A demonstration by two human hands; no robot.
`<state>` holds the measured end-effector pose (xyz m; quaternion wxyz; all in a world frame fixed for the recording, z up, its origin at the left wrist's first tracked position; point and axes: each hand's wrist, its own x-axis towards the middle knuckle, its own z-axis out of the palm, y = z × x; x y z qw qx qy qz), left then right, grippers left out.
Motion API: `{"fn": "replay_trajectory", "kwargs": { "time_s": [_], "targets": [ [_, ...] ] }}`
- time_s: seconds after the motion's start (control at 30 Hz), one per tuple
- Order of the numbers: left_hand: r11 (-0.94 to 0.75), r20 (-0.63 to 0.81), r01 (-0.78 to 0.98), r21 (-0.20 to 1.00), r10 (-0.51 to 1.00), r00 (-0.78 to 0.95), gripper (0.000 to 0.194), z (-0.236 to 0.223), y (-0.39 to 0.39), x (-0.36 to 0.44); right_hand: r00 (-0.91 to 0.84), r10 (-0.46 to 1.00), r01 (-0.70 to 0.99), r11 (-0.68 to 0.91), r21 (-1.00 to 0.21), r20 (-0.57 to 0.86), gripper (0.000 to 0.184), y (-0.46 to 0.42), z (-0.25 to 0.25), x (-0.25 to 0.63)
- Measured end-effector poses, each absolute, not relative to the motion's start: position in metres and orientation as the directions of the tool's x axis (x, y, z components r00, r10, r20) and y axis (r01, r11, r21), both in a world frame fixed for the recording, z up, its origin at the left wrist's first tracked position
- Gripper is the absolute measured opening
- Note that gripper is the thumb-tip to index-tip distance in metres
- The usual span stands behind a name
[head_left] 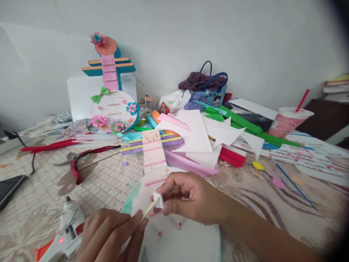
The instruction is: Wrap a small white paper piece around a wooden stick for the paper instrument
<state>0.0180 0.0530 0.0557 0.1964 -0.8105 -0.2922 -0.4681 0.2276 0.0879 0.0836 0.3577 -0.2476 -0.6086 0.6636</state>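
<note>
My right hand pinches a small white foam cube between thumb and fingers. My left hand grips a thin wooden stick whose tip touches the cube. Both hands hover over a round white paper craft piece with a pink striped neck and purple and yellow cross bars. A finished model of the same shape, with paper flowers, leans upright at the back.
A white glue gun with a lit red lamp lies at the lower left. Red-handled pliers, a dark phone, heaps of coloured paper, a blue bag and a pink cup with a straw surround the work.
</note>
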Motion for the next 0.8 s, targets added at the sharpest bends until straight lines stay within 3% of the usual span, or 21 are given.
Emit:
{"fn": "replay_trajectory", "kwargs": {
  "time_s": [0.23,0.67,0.8],
  "targets": [
    [-0.741,0.904,0.663,0.101,0.346,0.25,0.013,0.064,0.049,0.037,-0.513,0.837,-0.12,0.148,-0.982,0.189,0.02,0.088,0.084,0.227],
    [-0.743,0.894,0.66,0.11,0.364,0.26,0.017,0.057,0.047,0.032,-0.476,0.874,-0.107,0.053,-0.993,0.097,0.02,0.086,0.083,0.223],
    [-0.748,0.876,0.653,0.12,0.39,0.285,0.017,0.056,0.048,0.032,-0.442,0.881,-0.054,0.161,-0.985,0.168,0.012,0.086,0.085,0.223]
  ]
}}
